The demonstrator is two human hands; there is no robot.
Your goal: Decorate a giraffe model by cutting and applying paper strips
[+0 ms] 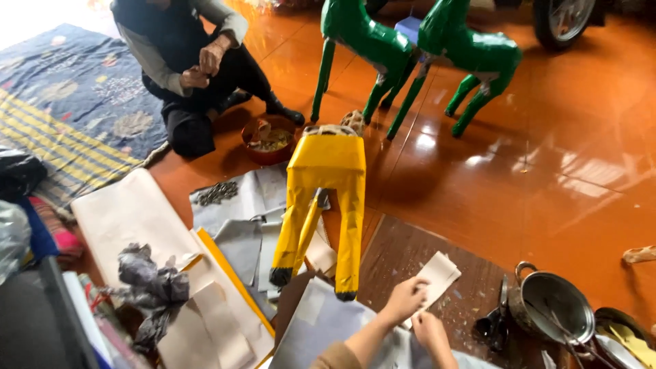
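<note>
The head camera looks down onto a glossy orange floor (519, 178) strewn with craft materials. At the bottom edge, the left hand (404, 299) and the right hand (430, 333) meet on a folded strip of off-white paper (437, 275). The left hand's fingers are closed over the strip's lower part, pinching it; the right hand sits just below and touches the same end, fingers curled in, though whether it truly clamps the paper cannot be told. The strip angles up and to the right from the hands, over a dark brown board (410, 249) lying on the floor.

Just left of the hands stands a yellow paper animal figure (324, 198) with black-tipped legs, its feet planted among grey and white sheets (246, 219). A broad roll of beige paper (130, 212) lies further left, with a crumpled grey wad (150, 280) on it. To the right of the hands, black scissors (493, 321) lie on the board beside a metal pot (557, 307).

Further back stand two green paper animal figures (417, 48), side by side. Another person (188, 61) in dark clothing sits on the floor at upper left beside a patterned rug (68, 89), hands together, with a red bowl (270, 140) just in front of them.
</note>
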